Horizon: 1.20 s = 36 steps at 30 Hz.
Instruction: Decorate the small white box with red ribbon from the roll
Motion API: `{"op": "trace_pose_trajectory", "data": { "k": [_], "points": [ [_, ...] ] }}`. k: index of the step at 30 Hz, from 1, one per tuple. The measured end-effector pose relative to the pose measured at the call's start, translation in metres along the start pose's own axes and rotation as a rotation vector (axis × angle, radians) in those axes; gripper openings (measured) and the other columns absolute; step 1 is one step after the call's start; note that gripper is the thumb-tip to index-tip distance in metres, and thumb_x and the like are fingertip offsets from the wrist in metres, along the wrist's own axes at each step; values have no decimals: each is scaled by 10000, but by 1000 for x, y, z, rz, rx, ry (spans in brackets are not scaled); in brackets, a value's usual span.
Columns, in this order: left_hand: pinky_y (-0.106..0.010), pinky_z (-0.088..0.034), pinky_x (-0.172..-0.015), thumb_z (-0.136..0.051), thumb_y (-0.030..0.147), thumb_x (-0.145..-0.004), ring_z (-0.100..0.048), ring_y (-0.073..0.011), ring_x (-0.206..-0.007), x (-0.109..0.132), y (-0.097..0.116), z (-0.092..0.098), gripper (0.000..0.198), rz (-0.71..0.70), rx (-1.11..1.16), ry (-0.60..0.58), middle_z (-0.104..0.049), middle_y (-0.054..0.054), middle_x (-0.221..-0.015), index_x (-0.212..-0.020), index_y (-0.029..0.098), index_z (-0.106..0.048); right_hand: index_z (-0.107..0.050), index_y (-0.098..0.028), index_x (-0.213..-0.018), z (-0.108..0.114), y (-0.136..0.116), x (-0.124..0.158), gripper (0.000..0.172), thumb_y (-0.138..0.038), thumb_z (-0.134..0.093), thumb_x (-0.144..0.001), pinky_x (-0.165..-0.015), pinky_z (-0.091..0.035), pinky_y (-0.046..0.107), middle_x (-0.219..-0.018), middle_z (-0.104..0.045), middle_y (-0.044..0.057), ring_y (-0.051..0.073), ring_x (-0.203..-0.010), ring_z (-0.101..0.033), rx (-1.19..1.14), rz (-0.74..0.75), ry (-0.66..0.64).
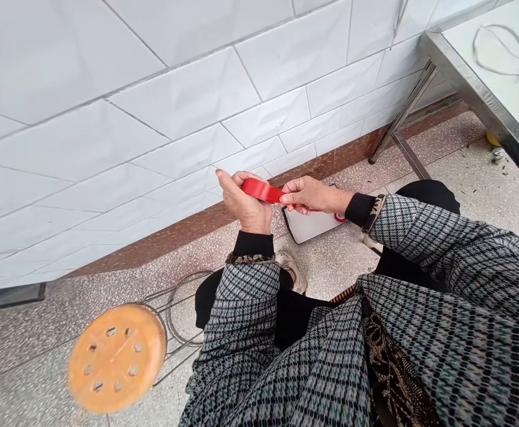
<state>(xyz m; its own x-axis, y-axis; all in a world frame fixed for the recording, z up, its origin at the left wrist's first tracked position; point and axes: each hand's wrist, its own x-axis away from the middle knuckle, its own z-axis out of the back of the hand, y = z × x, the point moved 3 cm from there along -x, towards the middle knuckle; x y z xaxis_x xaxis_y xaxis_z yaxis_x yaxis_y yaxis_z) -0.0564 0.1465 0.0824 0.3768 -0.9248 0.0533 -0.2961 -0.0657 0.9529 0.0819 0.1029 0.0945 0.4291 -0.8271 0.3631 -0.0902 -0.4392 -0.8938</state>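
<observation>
A roll of red ribbon (261, 190) with a smooth, glossy band sits in my left hand (248, 204), whose fingers curl round it from behind. The thumb of that hand points up and away from the roll. Right beside it, my right hand (309, 194) is closed in a pinch on the band's free end, close to the roll. Below the right wrist shows a small red loop (340, 217); its kind is hard to make out. Under the hands a flat white board (317, 225) with a dark edge lies low down, partly covered by my right hand.
An orange round stool (117, 359) with holes in its seat stands at lower left, with thin metal rods beside it. White wall tiles (188, 142) rise ahead. At upper right is a metal-framed table (468, 74) bearing a white cable (499, 71). My shoe (293, 273) shows below.
</observation>
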Motion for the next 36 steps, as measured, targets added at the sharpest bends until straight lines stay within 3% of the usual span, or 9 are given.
{"op": "trace_pose_trajectory", "data": {
  "k": [6,18,26,32,36],
  "points": [
    [-301,-471,-537,-422,841,-919,-511,-124,-497,3,-10,-3,698,132,160,-31,-423,14,-546,-568,238,-402,-536,-168,-754,-3,7,-5,302,-101,-645,-1028,-355,-367,136,-530,-594,-61,32,-354,-450,-58,0,48],
    [-336,-472,-615,-440,816,-920,-502,-146,-571,3,-14,-2,636,169,185,-30,-470,-1,-628,-654,241,-383,-505,-177,-768,-1,5,-9,307,-26,-644,-996,-306,-281,122,-504,-588,-78,20,-323,-404,-35,55,95],
    [-339,-522,-701,-504,811,-907,-506,-141,-593,4,-19,-1,640,230,280,-91,-421,22,-628,-667,238,-349,-481,-197,-868,-1,9,-9,271,-11,-643,-979,-343,-336,135,-514,-588,-101,37,-337,-437,-68,82,106],
    [-352,-542,-868,-518,709,-964,-626,-194,-808,10,-22,-1,566,372,335,-127,-462,-1,-650,-682,237,-383,-552,-167,-1059,0,10,-7,145,-71,-639,-992,-382,-388,145,-570,-597,-85,55,-379,-458,-111,78,-20],
    [-366,-533,-922,-573,662,-961,-650,-218,-905,12,-23,-3,554,422,341,-167,-507,-19,-667,-662,235,-384,-564,-152,-1106,6,16,-12,158,-120,-661,-984,-385,-363,145,-575,-589,-79,51,-383,-431,-148,84,-144]
  ]
}}
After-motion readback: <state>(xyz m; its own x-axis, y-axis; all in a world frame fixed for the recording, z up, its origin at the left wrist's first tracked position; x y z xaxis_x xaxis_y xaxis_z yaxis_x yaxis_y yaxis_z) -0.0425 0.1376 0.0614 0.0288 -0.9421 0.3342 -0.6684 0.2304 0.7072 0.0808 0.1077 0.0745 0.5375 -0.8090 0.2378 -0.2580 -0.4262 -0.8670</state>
